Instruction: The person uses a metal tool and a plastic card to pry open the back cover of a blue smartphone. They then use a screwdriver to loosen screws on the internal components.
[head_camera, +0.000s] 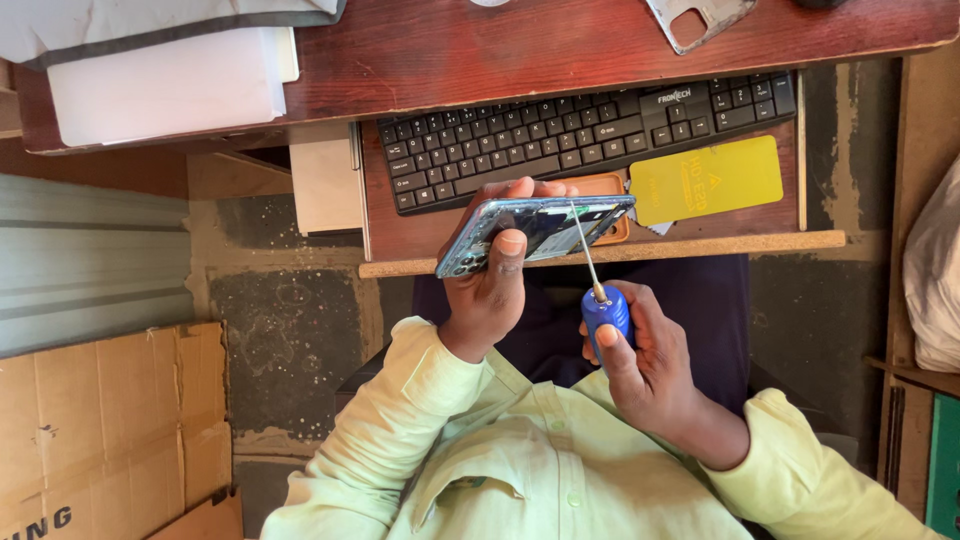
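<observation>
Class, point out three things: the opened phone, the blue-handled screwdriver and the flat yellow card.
opened phone (540, 228), head view, on its exposed inside
blue-handled screwdriver (607, 312), head view, on the blue handle
flat yellow card (706, 180), head view, on its middle

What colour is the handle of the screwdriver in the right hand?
Blue. The screwdriver handle shows best in the head view, held by the right hand.

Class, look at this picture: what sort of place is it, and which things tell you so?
Probably a small phone repair workshop. The left hand holds an opened phone, the right hand works a blue screwdriver into it, and a keyboard sits on the desk's pull-out tray.
</observation>
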